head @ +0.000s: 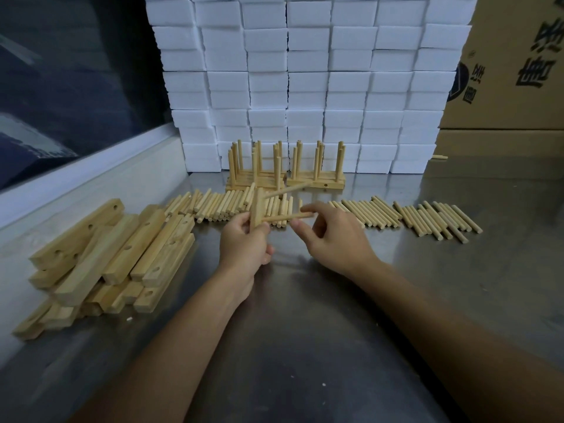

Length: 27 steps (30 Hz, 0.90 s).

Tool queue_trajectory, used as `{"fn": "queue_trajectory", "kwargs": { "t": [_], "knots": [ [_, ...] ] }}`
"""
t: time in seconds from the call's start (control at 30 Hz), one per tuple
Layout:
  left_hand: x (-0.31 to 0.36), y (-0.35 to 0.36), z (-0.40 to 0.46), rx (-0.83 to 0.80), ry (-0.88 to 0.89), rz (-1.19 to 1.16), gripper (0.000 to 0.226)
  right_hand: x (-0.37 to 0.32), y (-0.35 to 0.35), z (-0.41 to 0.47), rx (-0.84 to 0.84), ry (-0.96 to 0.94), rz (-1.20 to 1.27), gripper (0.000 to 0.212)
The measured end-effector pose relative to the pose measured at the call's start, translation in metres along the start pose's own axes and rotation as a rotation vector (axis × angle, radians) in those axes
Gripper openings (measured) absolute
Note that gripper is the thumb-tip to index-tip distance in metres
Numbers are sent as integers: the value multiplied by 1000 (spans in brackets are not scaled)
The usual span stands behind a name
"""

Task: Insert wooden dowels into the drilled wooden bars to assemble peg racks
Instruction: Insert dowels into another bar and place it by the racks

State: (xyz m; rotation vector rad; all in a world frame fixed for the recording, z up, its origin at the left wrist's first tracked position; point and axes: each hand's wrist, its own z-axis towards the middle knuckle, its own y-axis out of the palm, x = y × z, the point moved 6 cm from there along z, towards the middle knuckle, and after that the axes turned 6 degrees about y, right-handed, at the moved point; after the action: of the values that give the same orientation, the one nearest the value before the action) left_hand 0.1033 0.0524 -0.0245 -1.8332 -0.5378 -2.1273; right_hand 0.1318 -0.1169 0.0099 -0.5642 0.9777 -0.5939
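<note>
My left hand (245, 242) grips a drilled wooden bar (256, 209) held upright above the metal table. Two dowels stick out of the bar to the right: an upper dowel (287, 190) and a lower dowel (285, 217). My right hand (331, 233) pinches the free end of the lower dowel between thumb and fingers. Loose dowels (225, 204) lie in a row behind the hands, with more loose dowels (427, 218) to the right. A pile of drilled bars (122, 254) lies at the left. Finished peg racks (283, 169) stand at the back.
A wall of white foam blocks (308, 80) rises behind the racks. Cardboard boxes (515, 65) stand at the back right. A white ledge (91, 178) under a dark window borders the steel table (305, 315) on the left.
</note>
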Motion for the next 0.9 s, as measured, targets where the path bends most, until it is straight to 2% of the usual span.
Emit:
{"fn": "queue_trajectory", "kwargs": {
  "t": [0.1, 0.2, 0.33, 0.53, 0.67, 0.8, 0.9],
  "knots": [
    [-3, -13, 5, 143, -45, -29, 15, 8, 3, 1, -57, 58, -66, 46],
    [-3, -13, 7, 124, -96, -139, 14, 6, 18, 0, -159, 14, -239, 58],
    [-2, -11, 5, 110, -97, -155, 10, 6, 39, -1, -289, 28, -442, 70],
    [0, -10, 4, 107, -83, -159, 9, 4, 37, -3, -300, 59, -522, 79],
    [-2, -11, 5, 108, -89, -182, 10, -3, 27, -4, -177, 61, -616, 70],
    [-1, -11, 6, 105, -103, -196, 12, -2, 12, 0, -10, 143, -630, 41],
    [1, -11, 4, 110, -93, -169, 11, 6, 6, 3, 41, 208, -584, 28]
  ]
}}
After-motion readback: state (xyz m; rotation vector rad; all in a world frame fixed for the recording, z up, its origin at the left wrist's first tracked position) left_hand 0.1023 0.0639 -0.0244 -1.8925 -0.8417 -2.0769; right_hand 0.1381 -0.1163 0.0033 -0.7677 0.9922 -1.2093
